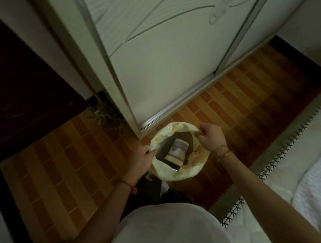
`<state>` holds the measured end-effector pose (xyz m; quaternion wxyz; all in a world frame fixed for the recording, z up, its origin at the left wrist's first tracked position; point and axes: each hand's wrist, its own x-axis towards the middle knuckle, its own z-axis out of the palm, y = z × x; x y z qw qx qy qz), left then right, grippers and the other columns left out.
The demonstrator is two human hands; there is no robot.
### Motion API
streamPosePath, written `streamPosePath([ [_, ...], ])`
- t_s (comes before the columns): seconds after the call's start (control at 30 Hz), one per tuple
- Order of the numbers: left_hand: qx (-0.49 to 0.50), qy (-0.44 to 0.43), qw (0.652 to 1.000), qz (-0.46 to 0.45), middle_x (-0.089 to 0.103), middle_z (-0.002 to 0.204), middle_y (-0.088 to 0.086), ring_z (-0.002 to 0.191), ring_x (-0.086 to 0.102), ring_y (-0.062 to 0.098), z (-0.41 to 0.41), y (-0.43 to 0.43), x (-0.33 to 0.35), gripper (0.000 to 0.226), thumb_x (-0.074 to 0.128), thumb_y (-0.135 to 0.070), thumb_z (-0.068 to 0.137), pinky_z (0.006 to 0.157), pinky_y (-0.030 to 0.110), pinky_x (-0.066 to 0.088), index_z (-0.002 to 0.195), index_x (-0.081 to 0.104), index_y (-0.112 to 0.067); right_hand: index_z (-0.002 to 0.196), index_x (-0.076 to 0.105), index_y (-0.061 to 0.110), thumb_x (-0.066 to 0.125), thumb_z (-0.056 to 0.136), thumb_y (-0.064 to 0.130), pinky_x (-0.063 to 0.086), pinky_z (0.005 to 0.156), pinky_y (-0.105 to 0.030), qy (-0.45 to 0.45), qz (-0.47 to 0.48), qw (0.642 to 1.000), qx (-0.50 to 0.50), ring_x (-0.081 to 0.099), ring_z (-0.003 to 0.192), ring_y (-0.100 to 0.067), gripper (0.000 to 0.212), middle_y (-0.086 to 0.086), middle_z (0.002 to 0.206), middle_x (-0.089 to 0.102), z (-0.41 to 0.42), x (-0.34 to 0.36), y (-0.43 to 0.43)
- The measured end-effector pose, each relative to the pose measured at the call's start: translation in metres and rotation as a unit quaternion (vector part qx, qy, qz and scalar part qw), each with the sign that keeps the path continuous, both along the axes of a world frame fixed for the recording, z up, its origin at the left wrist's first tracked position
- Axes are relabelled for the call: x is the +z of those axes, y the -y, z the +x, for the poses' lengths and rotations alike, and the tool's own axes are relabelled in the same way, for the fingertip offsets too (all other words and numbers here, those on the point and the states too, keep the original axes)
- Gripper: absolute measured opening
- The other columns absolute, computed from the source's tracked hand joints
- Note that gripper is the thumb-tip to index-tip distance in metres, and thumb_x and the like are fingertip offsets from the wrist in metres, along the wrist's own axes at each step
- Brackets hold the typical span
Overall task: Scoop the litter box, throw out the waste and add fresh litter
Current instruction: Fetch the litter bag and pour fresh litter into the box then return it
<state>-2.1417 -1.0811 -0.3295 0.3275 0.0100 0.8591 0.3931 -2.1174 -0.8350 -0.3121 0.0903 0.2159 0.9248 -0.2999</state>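
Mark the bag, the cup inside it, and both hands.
bag [165, 170]: head view, near rim, pale plastic.
cup [176, 152]: head view, side wall, lying inside the bag.
left hand [142, 160]: head view, back of hand.
right hand [211, 138]: head view, back of hand.

Between our left hand [142, 160] and right hand [211, 137] the bag [169, 172] mouth is held wide, yet a cylindrical container [176, 153] lies across the opening — only dark slivers remain on either side of it. Just beyond our right hand the wardrobe sliding door [158, 66] and its metal bottom track [177, 107] wall off the far side. Right of that hand the patterned floor [248, 114] lies clear up to the bed edge [282, 172]. Left of our left hand the floor is bare — a dark cabinet [22, 97] and a small leafy plant [106, 115] stand further off.
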Motion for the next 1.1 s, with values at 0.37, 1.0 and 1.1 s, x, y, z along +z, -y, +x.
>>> streamPosePath([
  [0.37,-0.141,-0.028,0.985,-0.097,0.049,0.064,-0.01,0.055,0.048,0.003,-0.117,-0.054,-0.051,0.028,0.052,-0.03,0.098,0.043,0.012,0.031,0.089,0.065,-0.006,0.056,0.041,0.023,0.059,0.08,0.01,0.029,0.044,-0.02,0.089,0.006,0.992,-0.085,0.052,0.06,-0.021,0.033,0.003,0.059,0.049,-0.095,-0.068,-0.047],
  [1.0,-0.17,0.023,0.967,-0.186,0.05,0.061,-0.003,0.052,0.047,0.01,-0.25,-0.153,-0.305,0.034,0.048,-0.033,0.099,0.046,0.021,0.031,0.067,0.052,-0.021,0.079,0.052,0.014,0.049,0.079,0.007,0.045,0.06,-0.031,0.215,0.03,0.975,-0.042,0.063,0.085,-0.033,0.007,-0.011,0.085,0.059,-0.223,-0.31,-0.144],
  [1.1,-0.173,0.024,0.966,-0.192,0.053,0.064,-0.002,0.058,0.053,0.012,-0.255,-0.161,-0.356,0.032,0.048,-0.03,0.099,0.05,0.024,0.041,0.068,0.052,-0.023,0.095,0.059,0.011,0.051,0.083,0.015,0.043,0.06,-0.03,0.224,0.04,0.974,-0.018,0.063,0.086,-0.031,0.015,-0.012,0.097,0.064,-0.23,-0.369,-0.153],
])
